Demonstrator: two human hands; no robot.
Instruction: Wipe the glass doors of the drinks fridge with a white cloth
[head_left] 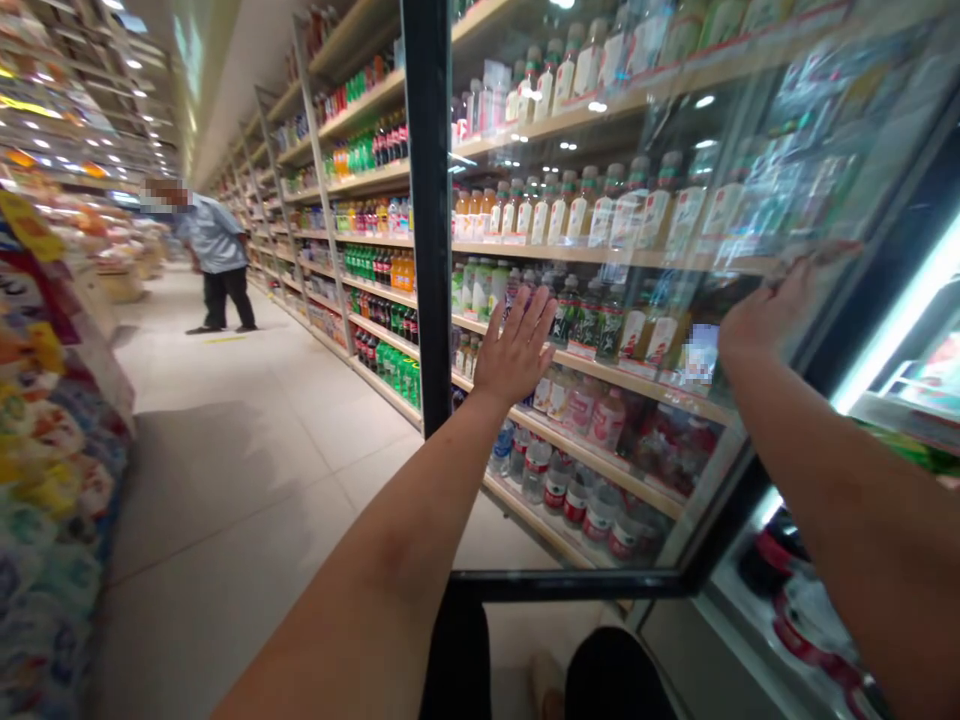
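Observation:
A tall glass cooler door [570,585] with a black frame stands swung open in front of me. My left hand [517,345] is held up at the glass with fingers stretched and spread, palm facing the pane. Farther right, my right hand [772,305] is raised near the hinge side of the door, fingers extended to the right and slightly blurred. Nothing shows in either hand. Whether the right fingers touch the glass is hard to see. Through the pane, rows of bottled drinks [577,215] with white labels show on shelves.
Right of the door, the lit cooler holds bottles [799,620] with red-and-white labels. Soda shelves [379,265] run along the aisle. A person [214,240] in a light blue shirt stands bent forward on the tiled floor [247,420]. Packaged goods [52,440] line the left side.

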